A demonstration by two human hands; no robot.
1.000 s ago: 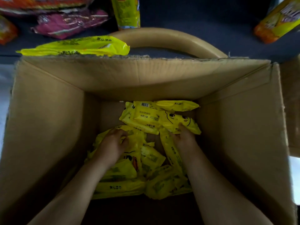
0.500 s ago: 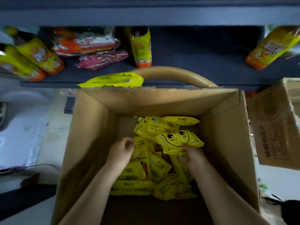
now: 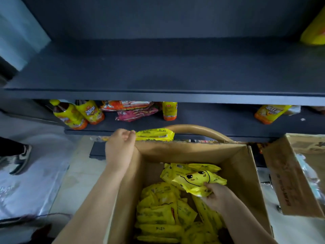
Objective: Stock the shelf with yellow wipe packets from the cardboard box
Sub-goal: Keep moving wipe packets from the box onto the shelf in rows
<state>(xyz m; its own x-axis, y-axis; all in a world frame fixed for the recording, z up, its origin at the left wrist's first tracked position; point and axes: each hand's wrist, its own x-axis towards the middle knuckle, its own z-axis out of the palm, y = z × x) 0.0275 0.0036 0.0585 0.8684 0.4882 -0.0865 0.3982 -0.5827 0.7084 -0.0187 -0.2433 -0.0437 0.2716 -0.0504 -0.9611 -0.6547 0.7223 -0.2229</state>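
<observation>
An open cardboard box (image 3: 246, 166) holds several yellow wipe packets (image 3: 163, 217) in a loose pile. My right hand (image 3: 215, 195) is inside the box and grips a yellow packet with a smiling face (image 3: 197, 180), lifted above the pile. My left hand (image 3: 121, 147) is outside the box at its far left corner, its fingertips at the end of another yellow packet (image 3: 154, 134) that lies on the front edge of the lower dark shelf (image 3: 211, 120). Whether those fingers pinch that packet is unclear.
A wide dark upper shelf (image 3: 158, 71) fills the top of the view. The lower shelf carries yellow-orange bottles (image 3: 77, 113), a yellow can (image 3: 169, 110) and red snack bags (image 3: 133, 110). A second cardboard box (image 3: 288, 175) stands at the right. Someone's shoe (image 3: 21, 159) shows at left.
My left hand has left the box and risen to the packet on the shelf edge. My right hand has lifted the smiling packet higher. The view has tilted up to the shelves.
</observation>
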